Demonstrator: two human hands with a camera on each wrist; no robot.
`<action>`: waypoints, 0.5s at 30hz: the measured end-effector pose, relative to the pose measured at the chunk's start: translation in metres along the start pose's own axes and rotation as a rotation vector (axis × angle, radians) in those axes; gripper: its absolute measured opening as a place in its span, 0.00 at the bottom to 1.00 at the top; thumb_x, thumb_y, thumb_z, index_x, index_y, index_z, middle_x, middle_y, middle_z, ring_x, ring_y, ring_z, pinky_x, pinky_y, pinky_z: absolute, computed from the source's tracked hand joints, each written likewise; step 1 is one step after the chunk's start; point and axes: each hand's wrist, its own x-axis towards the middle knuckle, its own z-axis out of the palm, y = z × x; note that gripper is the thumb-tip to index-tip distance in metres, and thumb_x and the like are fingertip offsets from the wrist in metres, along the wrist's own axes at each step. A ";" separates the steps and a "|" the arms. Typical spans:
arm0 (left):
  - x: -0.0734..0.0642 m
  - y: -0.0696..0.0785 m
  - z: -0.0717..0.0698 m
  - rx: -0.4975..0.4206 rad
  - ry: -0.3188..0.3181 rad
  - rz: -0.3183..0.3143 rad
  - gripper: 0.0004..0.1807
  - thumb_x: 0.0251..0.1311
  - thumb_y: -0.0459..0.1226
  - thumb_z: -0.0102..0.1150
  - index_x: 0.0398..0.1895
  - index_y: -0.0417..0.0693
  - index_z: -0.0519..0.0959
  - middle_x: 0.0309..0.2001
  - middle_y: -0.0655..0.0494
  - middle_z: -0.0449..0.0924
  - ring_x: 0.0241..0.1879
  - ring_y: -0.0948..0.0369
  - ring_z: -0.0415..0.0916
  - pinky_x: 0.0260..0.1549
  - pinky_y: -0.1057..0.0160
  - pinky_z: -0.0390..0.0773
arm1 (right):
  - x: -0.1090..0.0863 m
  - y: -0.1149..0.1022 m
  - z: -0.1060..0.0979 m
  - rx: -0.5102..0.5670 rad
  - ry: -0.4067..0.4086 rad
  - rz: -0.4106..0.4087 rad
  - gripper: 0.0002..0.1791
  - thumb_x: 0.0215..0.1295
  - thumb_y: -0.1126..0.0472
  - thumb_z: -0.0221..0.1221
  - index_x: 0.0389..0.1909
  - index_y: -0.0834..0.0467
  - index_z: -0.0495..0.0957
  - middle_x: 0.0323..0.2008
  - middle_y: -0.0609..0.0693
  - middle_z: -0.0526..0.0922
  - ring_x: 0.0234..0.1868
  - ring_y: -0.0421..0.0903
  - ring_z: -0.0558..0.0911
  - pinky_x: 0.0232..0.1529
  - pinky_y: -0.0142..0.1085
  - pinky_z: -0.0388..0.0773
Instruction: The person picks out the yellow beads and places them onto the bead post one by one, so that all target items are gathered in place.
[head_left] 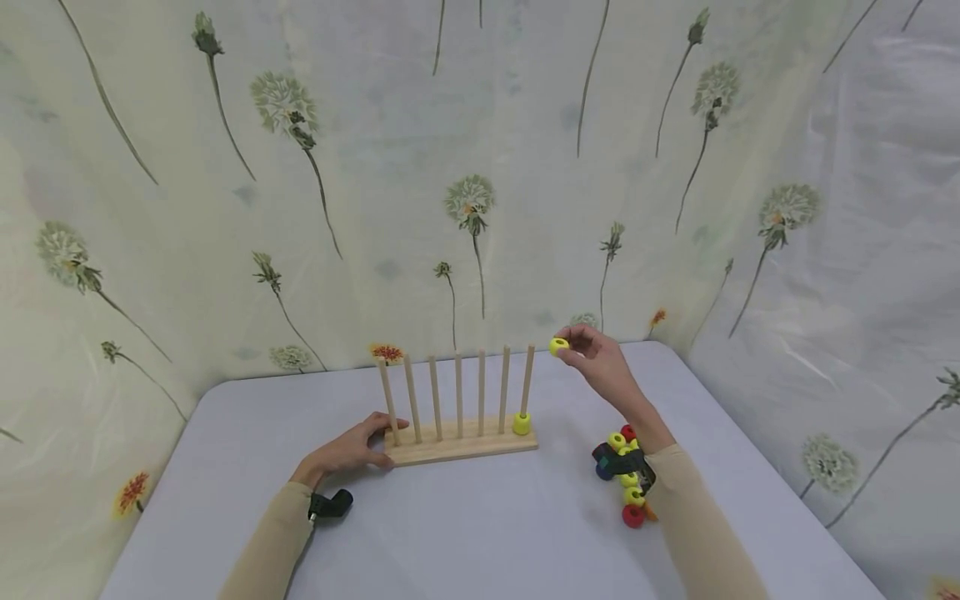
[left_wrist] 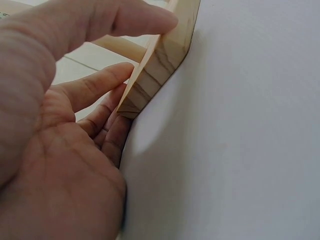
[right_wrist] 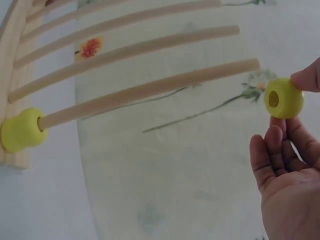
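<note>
A wooden peg rack (head_left: pixel 465 451) with a row of upright pegs stands on the table. My left hand (head_left: pixel 348 446) holds its left end, thumb on the front edge and fingers behind; the left wrist view shows this grip on the base (left_wrist: pixel 155 75) up close. Yellow beads (right_wrist: pixel 24 131), seemingly two stacked, sit at the bottom of the rightmost peg (right_wrist: pixel 150 91). To the right of that peg's top, my right hand (head_left: pixel 600 362) pinches another yellow bead (right_wrist: pixel 284 98) between thumb and fingers. Its hole faces the peg, and the bead is apart from it.
Loose beads (head_left: pixel 633 497) in yellow, red and other colours lie on the right of the white table (head_left: pixel 465 533), partly hidden by the right wrist's camera (head_left: pixel 622 462). A flower-patterned curtain (head_left: pixel 405 208) hangs behind the table.
</note>
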 end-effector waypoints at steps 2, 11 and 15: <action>0.000 0.000 0.000 0.000 0.001 -0.006 0.36 0.46 0.41 0.73 0.63 0.60 0.72 0.64 0.51 0.63 0.68 0.49 0.56 0.64 0.42 0.54 | 0.005 -0.006 0.004 0.016 -0.009 -0.027 0.18 0.65 0.57 0.61 0.51 0.62 0.74 0.49 0.54 0.75 0.47 0.41 0.75 0.45 0.22 0.73; 0.000 0.002 -0.001 -0.004 -0.001 -0.001 0.36 0.47 0.41 0.73 0.63 0.60 0.71 0.63 0.50 0.63 0.68 0.48 0.57 0.65 0.42 0.55 | 0.018 -0.020 0.016 0.076 -0.054 -0.088 0.16 0.63 0.61 0.62 0.50 0.63 0.75 0.46 0.54 0.77 0.44 0.40 0.76 0.43 0.25 0.74; -0.001 0.001 -0.001 -0.011 -0.004 -0.004 0.36 0.47 0.40 0.73 0.63 0.59 0.71 0.63 0.50 0.63 0.68 0.48 0.56 0.65 0.42 0.54 | 0.020 -0.020 0.020 0.073 -0.068 -0.082 0.16 0.64 0.62 0.62 0.50 0.63 0.75 0.46 0.55 0.77 0.44 0.43 0.75 0.44 0.27 0.73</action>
